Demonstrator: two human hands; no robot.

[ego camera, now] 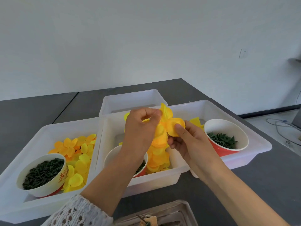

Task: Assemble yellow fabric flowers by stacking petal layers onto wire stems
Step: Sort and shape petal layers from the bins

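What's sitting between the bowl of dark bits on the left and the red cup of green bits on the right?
In the head view, between the left bowl and the red cup stands a third cup, partly hidden by the left hand, beside a pile of yellow petals.

Two bare forearms and hands of a person are seen from above. The left hand (140,129) has no rings or bracelets visible, and its arm ends in a white crocheted lace sleeve (78,212) with an open, holey pattern, bunched near the elbow. The right hand (187,142) and its forearm are uncovered, with no sleeve, watch or jewellery showing.
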